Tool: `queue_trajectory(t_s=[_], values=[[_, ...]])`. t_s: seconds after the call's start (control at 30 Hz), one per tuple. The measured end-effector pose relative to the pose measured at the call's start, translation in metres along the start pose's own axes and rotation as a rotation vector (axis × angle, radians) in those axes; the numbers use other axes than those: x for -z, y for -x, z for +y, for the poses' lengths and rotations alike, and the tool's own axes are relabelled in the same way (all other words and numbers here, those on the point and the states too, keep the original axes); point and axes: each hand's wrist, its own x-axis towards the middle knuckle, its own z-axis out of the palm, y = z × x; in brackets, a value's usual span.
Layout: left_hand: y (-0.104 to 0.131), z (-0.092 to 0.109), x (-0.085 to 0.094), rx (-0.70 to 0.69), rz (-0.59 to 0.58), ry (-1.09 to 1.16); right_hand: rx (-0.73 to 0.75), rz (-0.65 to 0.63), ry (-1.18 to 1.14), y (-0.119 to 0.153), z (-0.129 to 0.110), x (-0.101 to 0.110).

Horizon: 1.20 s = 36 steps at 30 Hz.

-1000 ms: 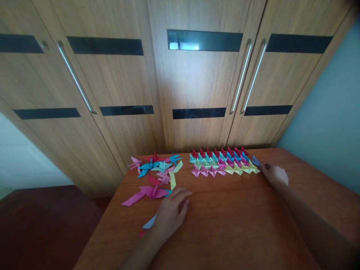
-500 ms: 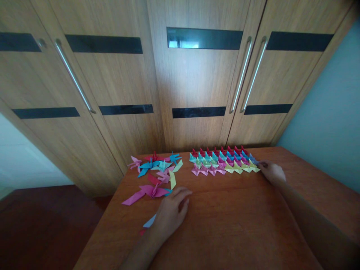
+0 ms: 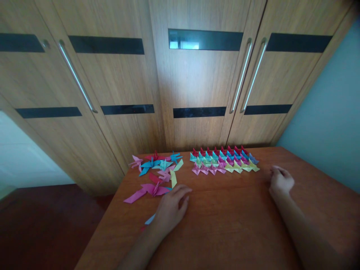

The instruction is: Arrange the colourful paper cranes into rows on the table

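My left hand (image 3: 173, 206) rests on the wooden table (image 3: 225, 225) with its fingers loosely bent and apart, holding nothing. Beside its fingertips lies a magenta folded paper piece (image 3: 153, 189), and a light blue paper piece (image 3: 150, 219) shows partly from behind the wrist. My right hand (image 3: 281, 180) is over the right part of the table, its fingers curled in; whether anything is inside them is hidden. To its left, apart from it, small folded papers in red, blue, green, pink and yellow (image 3: 237, 167) stand in tight rows.
A loose group of folded paper cranes (image 3: 152, 164) lies at the table's back left, with a yellow strip (image 3: 173, 179) near it. Behind the table stands a wooden wardrobe (image 3: 197, 82) with metal handles. A pale blue wall (image 3: 323, 120) is on the right.
My right hand has moved away from the right end of the paper rows, to the right and slightly nearer, and its fingers have curled in. My left hand has hardly moved.
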Motion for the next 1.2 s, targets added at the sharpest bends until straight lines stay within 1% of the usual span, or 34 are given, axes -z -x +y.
queue_trajectory(t_s=[0.03,0.07,0.13,0.23,0.33,0.37,0.43,0.53,0.63,0.77,0.83,0.9,1.0,1.07,1.2], values=[[0.000,-0.001,0.000,-0.002,0.001,-0.001,-0.048,0.012,-0.081,0.011,-0.007,-0.001],[0.000,-0.001,0.001,-0.003,0.000,-0.003,-0.100,-0.017,-0.170,0.023,-0.016,-0.002],[-0.001,-0.003,0.001,-0.001,-0.008,-0.009,-0.116,-0.122,-0.226,0.050,-0.036,-0.006],[-0.001,-0.008,0.002,0.014,-0.010,-0.026,-0.109,-0.451,-0.251,0.094,-0.063,-0.013],[0.000,-0.012,0.003,0.027,0.001,-0.045,-0.030,-0.804,-0.099,0.134,-0.078,-0.022],[0.000,-0.012,0.003,0.031,0.003,-0.052,0.033,-0.876,-0.018,0.144,-0.080,-0.024],[0.002,-0.014,0.006,0.043,0.011,-0.072,0.191,-0.958,0.158,0.158,-0.082,-0.026],[0.007,-0.015,0.014,0.048,0.026,-0.118,0.394,-0.992,0.358,0.167,-0.082,-0.026],[0.016,-0.018,0.025,0.036,0.051,-0.188,0.484,-1.006,0.411,0.168,-0.082,-0.024],[0.038,-0.024,0.042,0.060,0.076,-0.304,0.503,-1.006,0.397,0.168,-0.080,-0.025],[0.054,-0.029,0.050,0.088,0.086,-0.363,0.506,-1.005,0.398,0.168,-0.078,-0.025],[0.070,-0.032,0.055,0.116,0.069,-0.404,0.503,-1.005,0.403,0.169,-0.077,-0.026],[0.092,-0.035,0.060,0.149,0.026,-0.424,0.495,-1.010,0.402,0.169,-0.076,-0.026],[0.101,-0.037,0.060,0.164,0.034,-0.432,0.488,-1.012,0.401,0.169,-0.076,-0.026],[0.105,-0.041,0.059,0.184,0.049,-0.444,0.482,-1.018,0.397,0.169,-0.077,-0.025]])
